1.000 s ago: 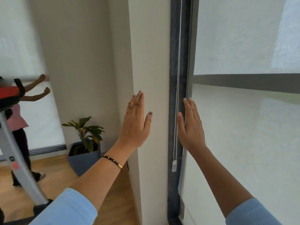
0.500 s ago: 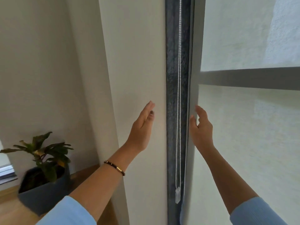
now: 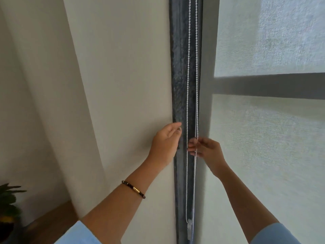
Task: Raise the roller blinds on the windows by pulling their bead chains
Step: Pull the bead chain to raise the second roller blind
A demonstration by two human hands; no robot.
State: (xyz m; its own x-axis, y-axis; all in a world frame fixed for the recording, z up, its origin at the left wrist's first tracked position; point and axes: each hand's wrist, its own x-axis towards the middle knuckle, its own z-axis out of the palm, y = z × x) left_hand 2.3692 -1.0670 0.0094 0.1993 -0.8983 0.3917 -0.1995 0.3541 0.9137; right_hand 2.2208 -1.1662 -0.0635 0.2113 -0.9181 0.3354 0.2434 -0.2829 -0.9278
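Right hand [image 3: 207, 152] pinches the white bead chain [image 3: 187, 103]'s right strand; left hand [image 3: 165, 143] loosely curled. Wrong strand lowers the pale roller blind [image 3: 263, 155].

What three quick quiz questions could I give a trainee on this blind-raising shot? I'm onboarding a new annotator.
1. True or false: the left hand grips the bead chain.
2. Which strand do the right hand fingers pinch: A) left, B) right?
3. What hangs at the chain's bottom?

Key:
1. False; it is open beside the chain, not touching it.
2. B, the strand next to the roller blind.
3. A small clear weight.
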